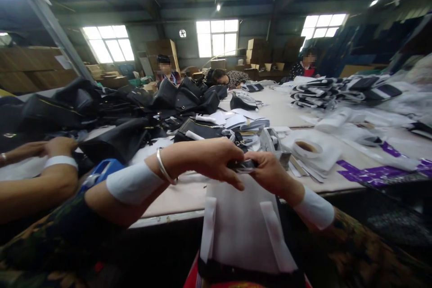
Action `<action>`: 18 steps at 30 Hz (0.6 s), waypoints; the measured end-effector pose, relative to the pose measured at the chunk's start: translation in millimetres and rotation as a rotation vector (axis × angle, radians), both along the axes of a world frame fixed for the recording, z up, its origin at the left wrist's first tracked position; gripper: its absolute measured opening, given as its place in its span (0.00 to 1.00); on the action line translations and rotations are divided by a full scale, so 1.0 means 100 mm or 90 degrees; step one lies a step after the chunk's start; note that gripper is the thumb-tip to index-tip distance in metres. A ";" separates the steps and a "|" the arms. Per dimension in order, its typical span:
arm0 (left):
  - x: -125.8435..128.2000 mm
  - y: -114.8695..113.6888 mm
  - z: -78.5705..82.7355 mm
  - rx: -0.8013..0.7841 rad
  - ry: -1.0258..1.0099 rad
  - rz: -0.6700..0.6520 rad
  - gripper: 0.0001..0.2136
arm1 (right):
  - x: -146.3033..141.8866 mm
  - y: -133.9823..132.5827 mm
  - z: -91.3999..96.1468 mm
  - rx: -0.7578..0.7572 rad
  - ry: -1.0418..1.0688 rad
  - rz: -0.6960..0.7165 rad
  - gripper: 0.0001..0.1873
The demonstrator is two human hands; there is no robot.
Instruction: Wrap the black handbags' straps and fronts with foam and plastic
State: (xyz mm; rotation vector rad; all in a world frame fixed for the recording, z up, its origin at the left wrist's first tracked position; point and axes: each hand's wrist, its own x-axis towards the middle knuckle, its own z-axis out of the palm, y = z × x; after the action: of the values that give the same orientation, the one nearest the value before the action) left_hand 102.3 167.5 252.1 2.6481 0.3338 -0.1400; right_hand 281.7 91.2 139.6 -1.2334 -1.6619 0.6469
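Above the table's near edge, my left hand (219, 157) closes with bent fingers over a small dark piece with a glossy edge (245, 165); its exact kind is hard to make out. On the other side, my right hand (270, 168) pinches the same piece between thumb and fingers. Directly below both hands is a bag panel (241, 225), covered in white sheet and dark along its bottom edge. Two white-wrapped strips (209, 227) lie down its sides. White bands circle both my forearms, and a silver bangle (164, 166) is on my left wrist.
Black bags (114, 141) are heaped on the left of the table (283, 103). Paper stacks (248, 121), a roll of white tape (305, 146) and purple-printed plastic (374, 173) lie right of centre. Another person's hands (59, 146) work at far left; more people sit beyond.
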 end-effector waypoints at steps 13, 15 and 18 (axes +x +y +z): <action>-0.71 0.49 -0.05 -0.060 -0.042 0.269 0.12 | 0.20 0.02 -0.25 -0.207 0.324 -0.007 0.32; -0.61 0.35 0.02 0.216 -0.072 0.259 0.11 | 0.23 -0.06 -0.08 -0.233 0.279 0.052 0.42; -0.42 0.13 0.06 0.595 -0.091 0.277 0.10 | 0.25 -0.17 0.22 -0.266 0.191 0.089 0.43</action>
State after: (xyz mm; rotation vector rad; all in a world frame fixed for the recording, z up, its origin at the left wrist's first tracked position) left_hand 60.0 181.0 258.2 3.3467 1.1406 0.4531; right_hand 306.7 74.1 162.0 -1.2365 -1.4086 1.2507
